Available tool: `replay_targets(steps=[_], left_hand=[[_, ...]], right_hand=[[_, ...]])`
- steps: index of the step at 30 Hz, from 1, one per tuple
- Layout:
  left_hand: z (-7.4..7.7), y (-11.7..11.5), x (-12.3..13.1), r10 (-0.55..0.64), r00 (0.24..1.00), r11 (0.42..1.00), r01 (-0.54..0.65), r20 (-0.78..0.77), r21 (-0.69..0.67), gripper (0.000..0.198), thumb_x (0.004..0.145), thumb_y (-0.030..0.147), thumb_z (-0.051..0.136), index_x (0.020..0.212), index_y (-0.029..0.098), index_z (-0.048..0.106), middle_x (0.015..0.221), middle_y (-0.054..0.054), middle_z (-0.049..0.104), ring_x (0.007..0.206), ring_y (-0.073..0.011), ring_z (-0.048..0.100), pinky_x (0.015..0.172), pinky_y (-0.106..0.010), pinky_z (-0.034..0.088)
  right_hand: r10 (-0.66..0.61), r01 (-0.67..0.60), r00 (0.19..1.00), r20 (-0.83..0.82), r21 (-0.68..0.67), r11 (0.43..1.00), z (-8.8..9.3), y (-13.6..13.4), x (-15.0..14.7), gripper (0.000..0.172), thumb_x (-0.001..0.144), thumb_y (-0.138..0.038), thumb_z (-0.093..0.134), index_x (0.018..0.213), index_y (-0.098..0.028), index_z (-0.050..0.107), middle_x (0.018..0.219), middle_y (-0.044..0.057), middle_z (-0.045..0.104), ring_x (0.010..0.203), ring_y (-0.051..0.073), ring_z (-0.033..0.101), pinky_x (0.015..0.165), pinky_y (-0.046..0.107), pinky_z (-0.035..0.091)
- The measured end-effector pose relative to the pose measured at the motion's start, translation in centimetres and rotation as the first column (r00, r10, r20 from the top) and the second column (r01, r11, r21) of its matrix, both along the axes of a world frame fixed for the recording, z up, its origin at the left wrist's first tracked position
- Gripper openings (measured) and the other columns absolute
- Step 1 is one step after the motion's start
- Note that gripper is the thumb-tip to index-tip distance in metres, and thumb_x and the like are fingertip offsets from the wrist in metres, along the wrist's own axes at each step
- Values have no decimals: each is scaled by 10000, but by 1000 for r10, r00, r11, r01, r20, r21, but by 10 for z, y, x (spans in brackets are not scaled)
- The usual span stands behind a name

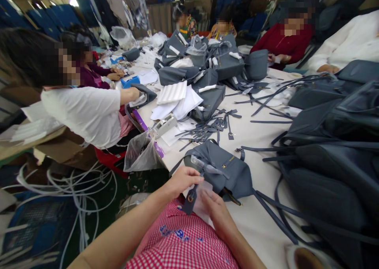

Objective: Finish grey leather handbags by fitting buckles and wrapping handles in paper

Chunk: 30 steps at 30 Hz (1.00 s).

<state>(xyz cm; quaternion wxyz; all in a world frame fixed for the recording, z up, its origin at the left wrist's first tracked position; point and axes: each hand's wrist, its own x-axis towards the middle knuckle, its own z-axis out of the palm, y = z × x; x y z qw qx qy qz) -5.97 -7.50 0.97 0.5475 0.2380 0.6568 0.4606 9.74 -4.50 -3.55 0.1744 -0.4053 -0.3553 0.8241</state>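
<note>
My left hand (184,180) pinches the thin strap of a dark grey bag tag (188,202), which hangs down and has a gold-coloured ring. In my right hand (216,207) is a thin, translucent white sheet (203,192), right beside the tag; whether it is paper or plastic I cannot tell. Just beyond both hands, a dark grey bag (237,172) lies on the table, with a clear plastic wrap (210,167) on its handle or strap. Farther off lies a heap of similar grey tags (217,125) with straps.
Grey bags (231,65) are piled mid-table, and more bags (325,190) with long straps crowd the right. White foam and sheets (171,94) lie near a tape dispenser (164,125). A plastic bag (142,154) hangs at the left edge. Co-workers sit around; one in white (85,111) handles a bag.
</note>
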Motion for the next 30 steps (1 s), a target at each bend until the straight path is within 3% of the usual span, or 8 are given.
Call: replay_targets(steps=[3,6,13,17,19,23,26,30], left_hand=[[-5,3,2,35,997,999,-34,-67,11,122,634,223,697,728,148,677,619,31,600,579,-107,505,574,-228,378],[-13,0,3,39,988,999,-38,-146,10,130,630,197,695,747,147,670,613,34,598,572,-111,516,573,-226,389],[-18,-6,2,25,927,1000,-21,-375,17,87,688,258,679,694,172,696,655,7,616,685,-165,560,683,-270,429],[-14,-9,1,62,873,998,-45,-484,47,63,668,241,706,696,184,709,917,-45,646,964,-232,568,921,-333,408],[-14,-14,-3,87,860,996,-62,-502,66,229,634,244,746,855,193,718,1084,-61,623,1083,-259,530,986,-352,380],[-18,-38,-16,163,959,986,-164,-233,15,639,667,375,765,1231,158,558,1162,-105,605,1007,-233,572,853,-313,450],[-21,-64,-22,105,989,994,-102,108,-36,563,688,507,730,1077,112,633,940,-77,664,810,-189,602,710,-274,451],[-25,-89,-15,65,962,998,-59,266,-31,469,540,436,827,836,98,694,755,-36,669,659,-155,582,640,-261,428]], right_hand=[[-92,72,994,-67,-254,965,9,-4,-6,418,599,-395,874,932,-177,747,864,78,788,801,275,742,827,439,563],[-130,81,985,-113,-361,929,11,-7,-6,364,652,-315,859,963,-170,739,855,76,789,800,263,748,841,439,563],[-169,74,971,-169,-461,884,3,-11,-10,354,733,-352,797,1027,-171,718,959,83,785,909,261,737,921,449,531],[-148,40,972,-180,-497,867,-3,-14,-13,349,734,-383,781,1014,-184,720,970,77,784,943,262,729,950,457,515],[-134,23,973,-186,-502,865,-5,-16,-14,320,753,-382,758,1002,-185,722,980,78,783,952,258,726,966,455,506],[-79,-28,978,-195,-492,870,-4,-17,-14,293,838,-391,657,1041,-187,715,1021,96,774,999,272,714,977,482,496],[-78,-14,984,-162,-500,866,-2,-17,-15,272,874,-356,604,1048,-177,712,1042,103,768,1018,272,708,968,478,506],[-68,2,990,-121,-477,879,0,-19,-16,282,845,-357,641,1050,-176,712,1008,100,775,1005,278,711,939,472,526]])
